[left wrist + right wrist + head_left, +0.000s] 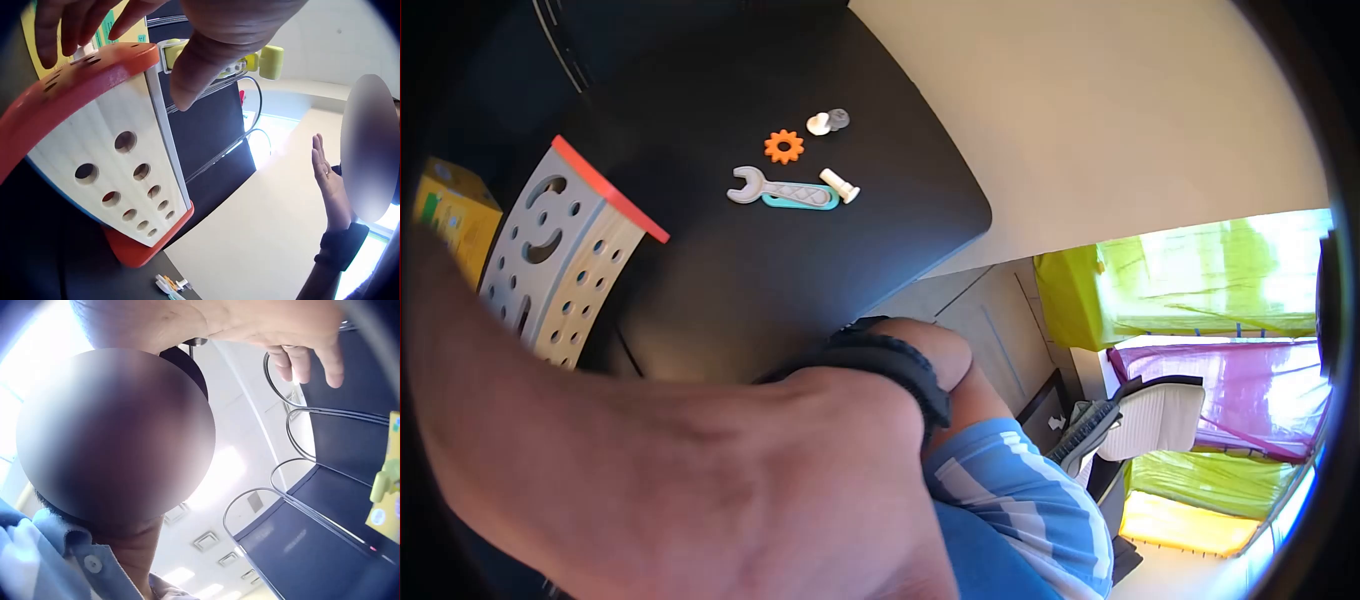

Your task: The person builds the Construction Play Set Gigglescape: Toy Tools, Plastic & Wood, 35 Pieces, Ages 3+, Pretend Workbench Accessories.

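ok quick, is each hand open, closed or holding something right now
Left hand: open, at the red-edged box, with no grip visible.
Right hand: open, raised, holding nothing that shows.

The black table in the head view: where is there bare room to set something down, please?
Bare tabletop lies between the perforated box and toy wrench, and between the white bolt and the rounded corner. It is crowded where wrench, bolt, orange gear and grey-and-white pieces cluster.

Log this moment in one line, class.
left hand: at red-edged box | right hand: raised | table: toy wrench, orange gear, pale bolt
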The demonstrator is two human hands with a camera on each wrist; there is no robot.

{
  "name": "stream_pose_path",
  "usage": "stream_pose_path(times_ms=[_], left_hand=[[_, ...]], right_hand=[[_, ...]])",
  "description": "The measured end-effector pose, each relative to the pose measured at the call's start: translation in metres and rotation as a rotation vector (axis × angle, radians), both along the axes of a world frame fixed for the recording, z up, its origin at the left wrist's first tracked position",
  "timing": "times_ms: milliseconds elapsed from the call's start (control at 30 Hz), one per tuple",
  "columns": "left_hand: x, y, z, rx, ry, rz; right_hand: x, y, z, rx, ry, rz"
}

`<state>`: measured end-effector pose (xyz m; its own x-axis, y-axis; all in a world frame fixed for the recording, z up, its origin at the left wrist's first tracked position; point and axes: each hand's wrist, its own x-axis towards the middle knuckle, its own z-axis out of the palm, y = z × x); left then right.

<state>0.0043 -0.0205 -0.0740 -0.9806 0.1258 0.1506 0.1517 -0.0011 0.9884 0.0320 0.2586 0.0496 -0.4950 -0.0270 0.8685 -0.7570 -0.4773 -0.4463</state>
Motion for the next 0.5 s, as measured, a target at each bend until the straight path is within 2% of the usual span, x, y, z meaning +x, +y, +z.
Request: stream_pose_path(times_ms=[300,500], left_hand=[[-0.02,-0.051,-0.013,-0.023,0.027,0.112],[-0.04,-0.069,-0.033,-0.033,0.005,0.135]], right_hand=[[-0.001,-0.008,-0.003,-0.13,0.051,0.125],[-0.005,-0.012,-0.005,-0.101,0.007,0.113]])
